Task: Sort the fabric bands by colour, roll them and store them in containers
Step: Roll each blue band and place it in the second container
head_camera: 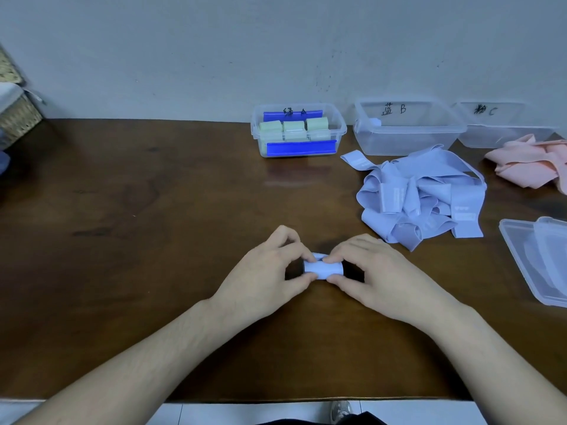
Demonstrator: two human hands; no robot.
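Blue band roll (322, 269) at lower centre is pinched from both ends by the left hand (270, 271) and right hand (376, 276). Keeping the pinch tight should stop it unrolling before it goes into the container marked B (408, 130), upper right.

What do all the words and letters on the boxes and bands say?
"绿 A": left container, holding green rolls.
"蓝 B": middle container.
"粉 C": right container; first character smudged.
White tags on the blue band pile: print too blurred to read.
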